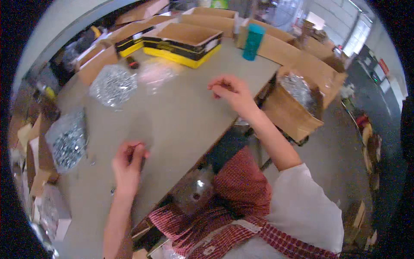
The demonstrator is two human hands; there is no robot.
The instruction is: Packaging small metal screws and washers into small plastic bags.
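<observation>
Small metal screws, I judge, fill the clear bag [68, 142] at the table's [181, 121] left edge: heavy together, hard, slippery singly, best pinched by the shank. My left hand [127, 166], just right of that bag, has its fingers curled together on something too small to make out. A second bag [113, 86] lies further up the table. My right hand [230, 91], near the table's right edge, pinches thumb to fingertips; I cannot tell what it holds.
</observation>
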